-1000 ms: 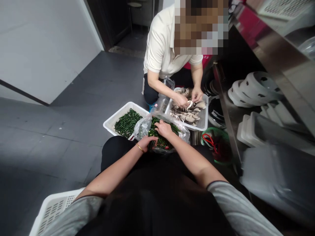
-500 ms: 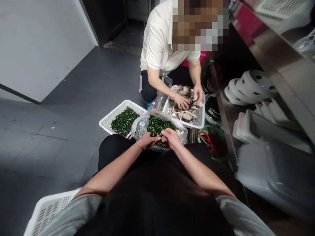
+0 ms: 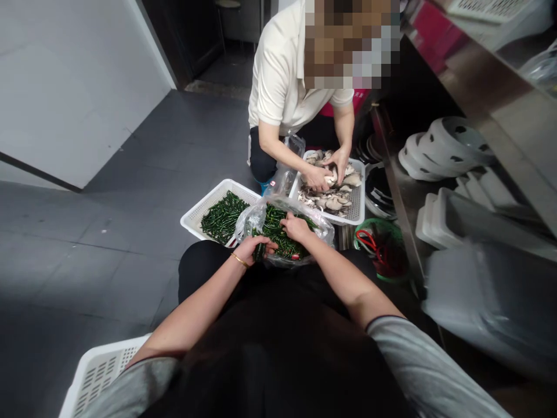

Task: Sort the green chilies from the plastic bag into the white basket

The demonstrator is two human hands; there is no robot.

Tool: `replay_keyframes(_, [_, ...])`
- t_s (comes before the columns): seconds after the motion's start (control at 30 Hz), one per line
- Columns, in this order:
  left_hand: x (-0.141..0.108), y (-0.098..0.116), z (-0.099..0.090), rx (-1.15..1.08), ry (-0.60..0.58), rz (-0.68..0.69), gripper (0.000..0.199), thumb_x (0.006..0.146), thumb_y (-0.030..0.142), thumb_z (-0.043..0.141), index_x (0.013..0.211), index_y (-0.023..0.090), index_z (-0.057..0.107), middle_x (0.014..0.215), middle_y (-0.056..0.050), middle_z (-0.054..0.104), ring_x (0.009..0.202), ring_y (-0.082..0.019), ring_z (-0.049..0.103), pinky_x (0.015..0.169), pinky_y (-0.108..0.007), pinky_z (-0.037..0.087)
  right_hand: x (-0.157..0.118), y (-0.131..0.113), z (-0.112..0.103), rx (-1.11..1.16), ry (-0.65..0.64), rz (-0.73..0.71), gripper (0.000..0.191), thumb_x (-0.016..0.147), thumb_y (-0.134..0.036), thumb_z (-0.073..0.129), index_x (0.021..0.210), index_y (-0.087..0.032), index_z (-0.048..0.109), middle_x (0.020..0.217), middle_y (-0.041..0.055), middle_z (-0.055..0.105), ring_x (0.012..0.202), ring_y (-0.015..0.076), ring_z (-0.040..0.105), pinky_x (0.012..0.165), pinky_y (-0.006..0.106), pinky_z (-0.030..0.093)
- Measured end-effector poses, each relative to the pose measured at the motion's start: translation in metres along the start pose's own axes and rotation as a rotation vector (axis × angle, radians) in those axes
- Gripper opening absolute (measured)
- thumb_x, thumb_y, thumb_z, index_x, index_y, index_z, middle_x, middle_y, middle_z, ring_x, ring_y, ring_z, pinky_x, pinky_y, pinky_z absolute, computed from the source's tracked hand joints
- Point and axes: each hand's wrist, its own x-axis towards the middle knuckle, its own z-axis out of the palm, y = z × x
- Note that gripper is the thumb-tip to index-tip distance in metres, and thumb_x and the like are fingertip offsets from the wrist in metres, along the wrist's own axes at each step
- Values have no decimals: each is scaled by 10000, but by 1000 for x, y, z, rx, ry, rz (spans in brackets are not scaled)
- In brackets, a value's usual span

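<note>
A clear plastic bag [image 3: 327, 233] full of thin green chili peppers [image 3: 282, 242] sits open in front of my knees. At its near left side, my left hand [image 3: 251, 248] is curled around a small bunch of green chilies. My right hand [image 3: 297, 227] reaches over the bag, its fingertips pinched among the chilies; exactly what lies between them is partly hidden. Just beyond the bag on the left, a white perforated basket [image 3: 194, 220] holds a heap of green chilies [image 3: 224, 217].
Opposite me, a person in a cream shirt [image 3: 276, 75] handles mushrooms [image 3: 333, 200] over another white basket [image 3: 360, 200]. A green-rimmed container [image 3: 391, 277] stands right of the bag. Stacked white dishes [image 3: 448, 148] and grey tubs [image 3: 478, 302] fill the right-hand shelf.
My hands have moved apart: the right went forward into the chilies, the left shifted left with a bunch in it. The other person's hands have come together over the mushrooms.
</note>
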Motion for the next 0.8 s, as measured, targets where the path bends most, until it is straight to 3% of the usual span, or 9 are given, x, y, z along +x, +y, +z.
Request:
replay_keyframes(0.13, [0,3,2,-12,32,88,117,634,169,682,697,85,631,608,-82,672,451,-121,567,403,-214,398,-14,20,-7,13,26,-74,176,885,-331,531,979,-258,660,1116,55,551,900,173,599,677,243,415])
replay_keyframes(0.27, [5,2,6,-19,75,115,118,621,162,686,620,107,581,526,-34,608,409,-101,522,402,-217,395,-43,27,-17,69,138,52,191,911,-300,486,972,-221,649,1015,65,594,871,177,586,697,252,397])
replay_keyframes(0.37, [7,-3,11,28,119,123,161,613,179,706,597,117,559,505,-17,578,400,-92,498,400,-217,383,-66,15,-18,158,193,78,191,919,-280,465,944,-200,638,947,58,612,850,172,583,725,249,393])
replay_keyframes(0.53, [3,-7,22,157,179,383,184,565,139,731,672,135,582,630,13,631,412,-45,454,406,-187,362,-96,-17,-15,290,207,-25,169,904,-274,483,878,-196,631,900,52,616,786,158,584,697,240,396])
replay_keyframes(0.6, [1,-8,25,166,168,333,191,556,138,735,677,134,586,693,-9,663,453,-61,494,410,-188,383,-102,-26,-15,394,226,-62,152,889,-259,506,818,-189,619,845,44,617,767,152,582,703,238,404])
replay_keyframes(0.7, [1,-10,26,81,142,139,149,595,179,716,674,122,603,663,-55,671,534,-120,576,417,-201,417,-105,-32,-16,611,287,-103,161,867,-228,525,725,-186,589,762,23,613,743,140,578,720,237,420])
replay_keyframes(0.8, [-2,-11,25,89,101,106,131,618,195,701,672,108,620,625,-80,669,544,-150,608,412,-211,433,-105,-29,-13,847,316,-50,173,849,-272,530,706,-191,583,685,3,601,656,134,573,657,244,436])
